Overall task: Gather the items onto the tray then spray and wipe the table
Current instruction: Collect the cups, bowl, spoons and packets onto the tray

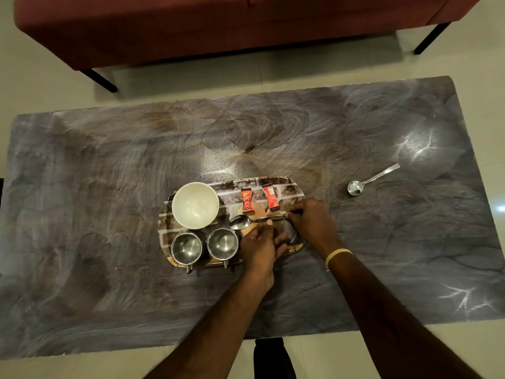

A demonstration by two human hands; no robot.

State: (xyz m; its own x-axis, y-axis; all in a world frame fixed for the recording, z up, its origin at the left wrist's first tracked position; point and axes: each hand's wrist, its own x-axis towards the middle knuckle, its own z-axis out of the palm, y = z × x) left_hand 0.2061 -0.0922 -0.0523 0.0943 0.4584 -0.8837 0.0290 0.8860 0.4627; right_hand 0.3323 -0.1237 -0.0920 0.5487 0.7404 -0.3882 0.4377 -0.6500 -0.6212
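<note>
A brick-patterned tray (pixel 289 187) lies mid-table. It carries a white bowl (pixel 195 205), two steel cups (pixel 187 248) (pixel 222 243), two red sachets (pixel 246 200) (pixel 270 197) and a small steel dish (pixel 290 231). My right hand (pixel 310 221) pinches the handle of a steel spoon (pixel 240 222), whose bowl lies over the tray beside the white bowl. With loosely extended fingers, my left hand (pixel 259 248) rests on the steel dish at the tray's right end, thumb beside the spoon handle. A second spoon (pixel 355 187) lies on the table to the right.
The dark marbled table (pixel 109 187) shows swirled wipe streaks and light glare at the right. A maroon sofa (pixel 191 28) on black legs stands beyond the far edge. Pale floor tiles surround the table.
</note>
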